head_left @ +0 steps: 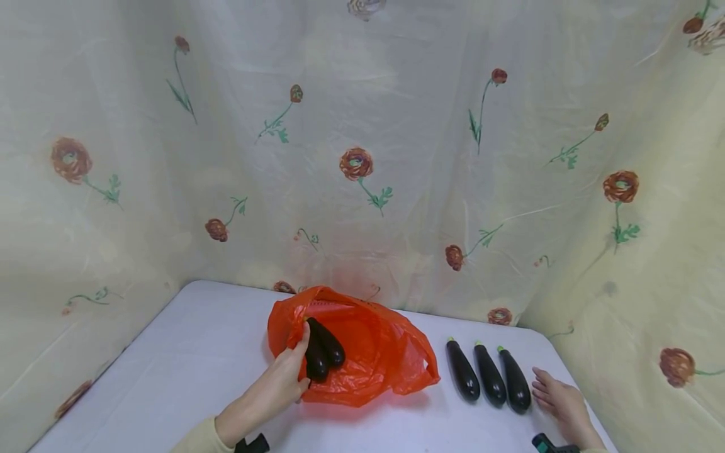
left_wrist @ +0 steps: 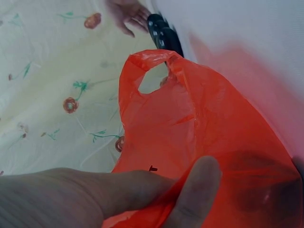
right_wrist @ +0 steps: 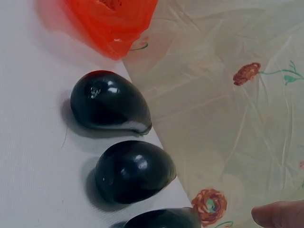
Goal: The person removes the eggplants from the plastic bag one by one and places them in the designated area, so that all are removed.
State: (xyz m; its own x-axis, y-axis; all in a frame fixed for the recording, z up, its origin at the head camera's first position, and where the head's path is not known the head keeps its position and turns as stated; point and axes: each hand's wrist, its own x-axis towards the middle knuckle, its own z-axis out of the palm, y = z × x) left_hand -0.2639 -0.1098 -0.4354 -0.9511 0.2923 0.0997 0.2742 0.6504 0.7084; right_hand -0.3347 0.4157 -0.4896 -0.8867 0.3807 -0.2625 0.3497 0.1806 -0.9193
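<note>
My left hand (head_left: 281, 382) pinches the left edge of a red plastic bag (head_left: 376, 352), thumb over the film, as the left wrist view also shows. Inside the bag's mouth lie two dark eggplants (head_left: 325, 352), partly behind that hand. To the right of the bag, three more eggplants (head_left: 491, 376) lie side by side with their green stem ends pointing away. My right hand (head_left: 561, 401) is just right of the outermost one, fingers extended and holding nothing. Only a fingertip (right_wrist: 278, 214) of it shows in the right wrist view.
A white-covered table (head_left: 215, 340) carries everything. Behind it and on both sides hangs a pale curtain (head_left: 408, 239) printed with red flowers. The bag's loop handle (left_wrist: 128, 80) stands up in the left wrist view.
</note>
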